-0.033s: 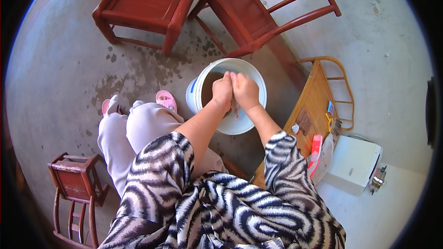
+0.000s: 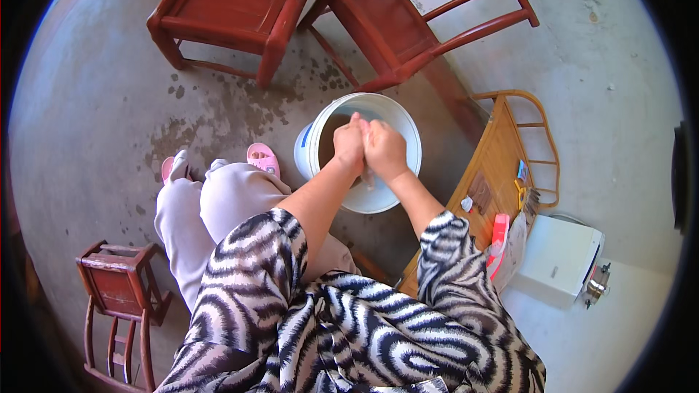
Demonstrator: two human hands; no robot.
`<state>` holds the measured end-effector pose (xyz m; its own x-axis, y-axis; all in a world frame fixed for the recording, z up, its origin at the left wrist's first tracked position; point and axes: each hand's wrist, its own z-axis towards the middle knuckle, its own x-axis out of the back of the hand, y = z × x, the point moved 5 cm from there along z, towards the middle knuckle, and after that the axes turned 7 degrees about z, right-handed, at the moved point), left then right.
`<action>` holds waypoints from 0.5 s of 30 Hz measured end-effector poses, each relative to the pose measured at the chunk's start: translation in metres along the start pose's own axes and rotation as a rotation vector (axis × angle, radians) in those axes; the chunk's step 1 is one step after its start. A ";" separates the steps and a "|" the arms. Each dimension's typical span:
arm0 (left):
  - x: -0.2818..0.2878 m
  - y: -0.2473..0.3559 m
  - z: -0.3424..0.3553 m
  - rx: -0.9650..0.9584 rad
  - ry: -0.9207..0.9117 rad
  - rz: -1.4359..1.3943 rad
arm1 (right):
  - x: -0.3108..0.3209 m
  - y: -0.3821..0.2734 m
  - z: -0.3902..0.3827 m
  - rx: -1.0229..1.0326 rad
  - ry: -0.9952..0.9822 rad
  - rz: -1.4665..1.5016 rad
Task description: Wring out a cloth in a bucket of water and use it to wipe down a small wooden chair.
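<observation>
Both my hands are closed together over a white bucket (image 2: 409, 127) of murky brown water (image 2: 332, 135). Between them is a twisted, pale pinkish cloth (image 2: 369, 177), its lower end hanging below my fists. My left hand (image 2: 349, 142) grips it on one side with the thumb on top. Pressed close against it, my right hand (image 2: 385, 148) clasps the other side. Most of the cloth is hidden inside my fingers.
Two red wooden chairs (image 2: 226, 7) (image 2: 382, 22) stand beyond the bucket. A small red chair (image 2: 116, 284) is at lower left. To the right, a wooden table (image 2: 473, 175) holds small items beside a white box-shaped appliance (image 2: 557, 258). Wet patches (image 2: 247, 102) mark the floor.
My hands have turned slightly against each other around the cloth. More of its pinkish part shows between them, and the hanging end has shifted a little left.
</observation>
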<state>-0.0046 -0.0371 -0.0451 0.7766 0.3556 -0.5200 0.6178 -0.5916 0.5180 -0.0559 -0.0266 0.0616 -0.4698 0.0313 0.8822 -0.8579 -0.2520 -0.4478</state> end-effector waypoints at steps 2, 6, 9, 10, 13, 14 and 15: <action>-0.003 -0.047 -0.030 0.094 0.042 -0.061 | 0.019 -0.004 -0.040 0.058 -0.092 0.044; -0.022 -0.041 -0.052 0.061 0.020 0.080 | 0.013 0.057 -0.036 -0.262 -0.123 0.017; -0.032 -0.033 -0.069 0.099 -0.021 0.096 | -0.007 0.119 -0.048 -0.461 -0.194 0.282; -0.032 -0.030 -0.069 0.101 -0.053 0.020 | -0.010 0.128 -0.054 -0.666 -0.036 0.685; -0.033 -0.010 -0.081 0.138 -0.060 -0.099 | 0.001 0.118 -0.070 -1.042 0.075 1.190; -0.034 -0.004 -0.087 0.171 -0.036 -0.142 | 0.006 0.109 -0.078 -1.220 0.020 1.288; -0.032 -0.008 -0.083 0.168 -0.038 -0.141 | 0.002 0.106 -0.082 -1.234 -0.071 1.341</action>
<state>-0.0238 0.0159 0.0238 0.6769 0.4180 -0.6059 0.6881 -0.6516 0.3193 -0.1650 0.0257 0.0039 -0.9118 0.3881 -0.1343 0.3886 0.7095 -0.5879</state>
